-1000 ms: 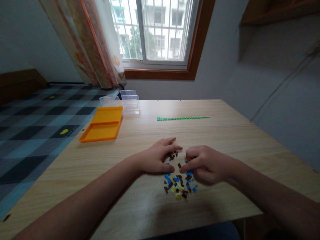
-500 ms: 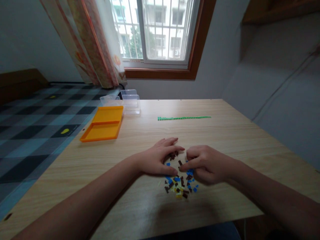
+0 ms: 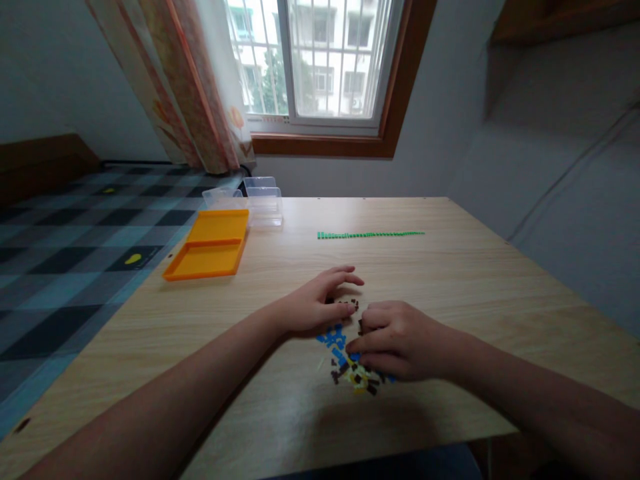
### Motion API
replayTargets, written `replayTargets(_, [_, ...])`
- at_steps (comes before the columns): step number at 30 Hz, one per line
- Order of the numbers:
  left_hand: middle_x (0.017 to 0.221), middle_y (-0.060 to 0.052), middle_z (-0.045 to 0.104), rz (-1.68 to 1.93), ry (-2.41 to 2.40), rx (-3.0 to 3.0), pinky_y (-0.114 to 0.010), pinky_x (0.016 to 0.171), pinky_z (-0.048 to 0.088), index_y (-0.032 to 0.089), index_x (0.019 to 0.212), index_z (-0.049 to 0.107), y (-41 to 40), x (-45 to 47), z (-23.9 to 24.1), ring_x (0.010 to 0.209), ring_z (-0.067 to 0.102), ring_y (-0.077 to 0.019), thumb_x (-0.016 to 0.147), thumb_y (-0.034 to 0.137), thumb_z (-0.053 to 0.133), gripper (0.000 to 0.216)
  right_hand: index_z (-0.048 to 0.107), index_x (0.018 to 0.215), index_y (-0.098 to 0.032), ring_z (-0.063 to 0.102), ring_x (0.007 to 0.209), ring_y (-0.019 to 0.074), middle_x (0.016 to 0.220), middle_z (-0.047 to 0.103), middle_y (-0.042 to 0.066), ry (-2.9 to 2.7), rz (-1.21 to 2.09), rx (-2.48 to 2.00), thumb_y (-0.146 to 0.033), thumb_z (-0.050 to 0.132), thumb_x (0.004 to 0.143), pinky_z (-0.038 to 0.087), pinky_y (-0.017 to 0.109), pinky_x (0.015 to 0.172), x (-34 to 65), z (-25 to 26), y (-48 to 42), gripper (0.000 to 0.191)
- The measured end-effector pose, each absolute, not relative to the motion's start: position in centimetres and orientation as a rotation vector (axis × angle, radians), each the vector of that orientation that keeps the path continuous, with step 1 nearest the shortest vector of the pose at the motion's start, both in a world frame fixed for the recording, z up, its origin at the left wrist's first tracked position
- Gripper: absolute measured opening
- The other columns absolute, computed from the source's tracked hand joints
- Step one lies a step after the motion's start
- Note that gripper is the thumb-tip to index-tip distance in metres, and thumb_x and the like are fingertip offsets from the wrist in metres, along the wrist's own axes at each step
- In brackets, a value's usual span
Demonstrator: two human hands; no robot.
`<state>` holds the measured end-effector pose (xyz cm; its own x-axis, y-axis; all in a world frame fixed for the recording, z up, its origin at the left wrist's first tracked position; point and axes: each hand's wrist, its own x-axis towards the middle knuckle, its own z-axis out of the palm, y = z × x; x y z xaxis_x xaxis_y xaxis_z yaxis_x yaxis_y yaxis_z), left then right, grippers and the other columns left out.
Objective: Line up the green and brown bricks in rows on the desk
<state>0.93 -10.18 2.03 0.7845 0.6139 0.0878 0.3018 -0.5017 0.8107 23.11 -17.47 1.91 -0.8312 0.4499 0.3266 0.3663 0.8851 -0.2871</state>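
Note:
A small heap of tiny blue, brown and yellow bricks [image 3: 350,367] lies on the wooden table [image 3: 450,280] close to its near edge. My left hand [image 3: 320,303] rests flat beside the heap, fingers stretched out over a few brown bricks [image 3: 347,305]. My right hand [image 3: 395,340] lies on top of the heap with fingers curled, thumb and forefinger pressed together at some blue bricks [image 3: 333,338]; what it pinches is too small to see. Farther back lies a long straight row of green bricks [image 3: 370,234].
An open orange case [image 3: 207,244] sits at the table's left edge, with clear plastic boxes [image 3: 255,198] behind it. A checked bed cover [image 3: 60,267] lies left of the table. A window [image 3: 320,60] and curtain [image 3: 190,87] stand behind.
My right hand has slid left and down onto the heap, covering part of it. My left hand has drawn back a little and its fingers have lifted off the pile.

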Motion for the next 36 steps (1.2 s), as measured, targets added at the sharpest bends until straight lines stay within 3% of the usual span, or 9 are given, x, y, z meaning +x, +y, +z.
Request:
replayTargets(11, [0.156, -0.012, 0.033, 0.501, 0.658, 2.119, -0.044, 0.115, 0.035, 0.021, 0.131, 0.055, -10.2, 0.9, 1.7, 0.144, 0.031, -0.0273, 0.086, 0.037, 0.063, 0.048, 0.074, 0.095, -0.022, 0.055, 0.073, 0.0156, 0.078, 0.061, 0.003, -2.604, 0.36, -0.657, -0.034, 0.057, 0.094, 0.042, 0.03, 0.07, 22.6, 1.5, -17.5, 0.021])
replayTargets(26, [0.154, -0.014, 0.035, 0.55, 0.619, 2.025, -0.047, 0.113, 0.037, 0.021, 0.128, 0.058, -9.9, 0.9, 1.3, 0.139, 0.038, -0.03, 0.086, 0.04, 0.064, 0.047, 0.074, 0.086, -0.018, 0.059, 0.074, 0.0132, 0.076, 0.063, 0.003, -2.257, 0.711, -0.749, -0.022, 0.065, 0.089, 0.045, 0.027, 0.069, 24.4, 2.2, -16.2, 0.011])
replayTargets(36, [0.151, -0.013, 0.041, 0.577, 0.651, 2.035, -0.048, 0.115, 0.033, 0.023, 0.124, 0.061, -10.1, 0.8, 1.9, 0.14, 0.038, -0.0287, 0.084, 0.035, 0.065, 0.043, 0.073, 0.092, -0.019, 0.061, 0.082, 0.0155, 0.083, 0.069, 0.005, -2.505, 0.697, -0.635, -0.024, 0.06, 0.093, 0.047, 0.03, 0.077, 24.0, 2.0, -16.5, 0.015])
